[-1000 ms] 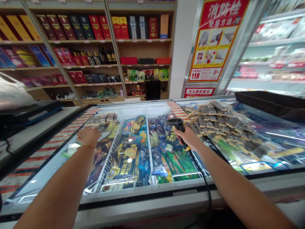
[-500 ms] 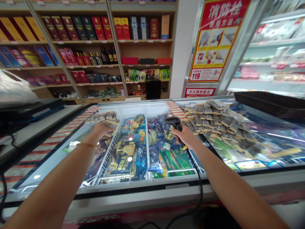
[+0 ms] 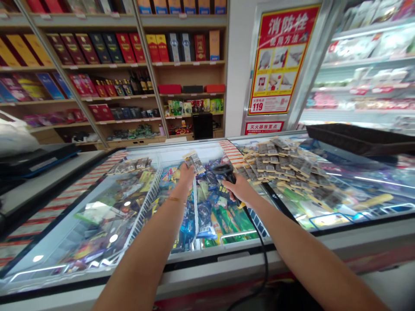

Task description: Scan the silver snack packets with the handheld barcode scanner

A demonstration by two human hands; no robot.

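Observation:
My left hand grips a small flat packet with dark contents and a tan edge, held up over the middle of the chest freezer. Close to its right, my right hand is wrapped round the handle of a black barcode scanner, whose head points toward the packet. A black cable runs down from the scanner over the freezer's front edge. On the glass to the right lies a large heap of similar packets. A smaller pile of packets rests on the left glass.
Wire baskets in the freezer hold colourful bagged goods. A black tray sits on the right end of the freezer. At left is a counter with a dark flat device and a white plastic bag. Stocked shelves stand behind.
My left hand has moved right from the small left pile, bringing a packet up beside the scanner. The right hand still holds the scanner; the view has shifted slightly.

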